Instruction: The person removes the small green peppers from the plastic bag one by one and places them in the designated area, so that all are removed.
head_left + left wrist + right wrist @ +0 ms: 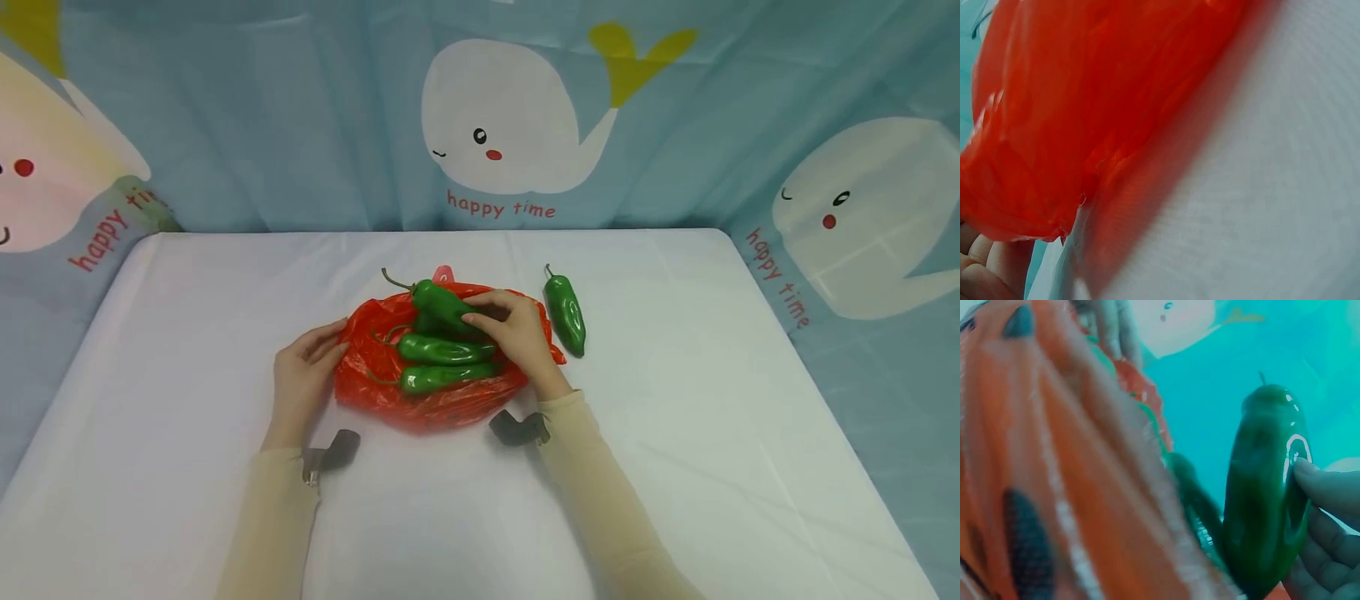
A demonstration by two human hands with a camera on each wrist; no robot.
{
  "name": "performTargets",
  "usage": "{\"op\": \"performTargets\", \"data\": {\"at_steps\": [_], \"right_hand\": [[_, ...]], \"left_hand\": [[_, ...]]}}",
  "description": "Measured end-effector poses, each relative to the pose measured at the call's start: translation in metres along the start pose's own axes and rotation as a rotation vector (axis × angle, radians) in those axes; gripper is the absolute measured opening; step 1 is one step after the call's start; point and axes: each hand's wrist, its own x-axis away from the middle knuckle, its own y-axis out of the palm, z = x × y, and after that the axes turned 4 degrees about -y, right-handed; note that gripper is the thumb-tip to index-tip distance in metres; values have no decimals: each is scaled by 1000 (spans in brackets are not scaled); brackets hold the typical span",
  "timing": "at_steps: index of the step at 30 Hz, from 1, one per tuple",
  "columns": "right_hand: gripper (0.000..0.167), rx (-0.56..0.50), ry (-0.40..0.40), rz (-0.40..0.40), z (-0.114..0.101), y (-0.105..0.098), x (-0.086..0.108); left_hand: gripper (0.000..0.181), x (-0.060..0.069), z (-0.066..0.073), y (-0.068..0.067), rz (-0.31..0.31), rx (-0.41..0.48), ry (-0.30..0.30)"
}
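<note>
Pepper [444, 307] pinched by right hand [517, 329] over red bag [435, 410], left hand [302, 375] pinching its rim; seemingly mid-transfer, next wanting steady grip.

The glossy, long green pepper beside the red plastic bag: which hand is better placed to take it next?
Probably the right hand: it is nearer that pepper, though holding another pepper. The left hand holds the bag at its opposite side.

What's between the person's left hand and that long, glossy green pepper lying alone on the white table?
The head view shows a red plastic bag with long green peppers inside, plus the right hand holding another pepper.
</note>
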Motion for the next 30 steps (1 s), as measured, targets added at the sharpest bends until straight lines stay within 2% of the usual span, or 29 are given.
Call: {"op": "performTargets", "data": {"at_steps": [9, 16, 19, 22, 30], "right_hand": [[23, -111, 71, -4, -10, -9, 7], [22, -117, 61, 46, -42, -23, 14], [23, -119, 71, 72, -43, -28, 14], [23, -114, 76, 99, -42, -32, 14], [25, -140, 105, 168, -10, -43, 10]], "left_hand": [[35, 2, 0, 0, 4, 3, -10], [35, 1, -1, 0, 3, 2, -15], [35, 0, 0, 0, 0, -7, -20], [35, 1, 1, 0, -1, -10, -27], [35, 0, 2, 1, 5, -5, -42]]}}
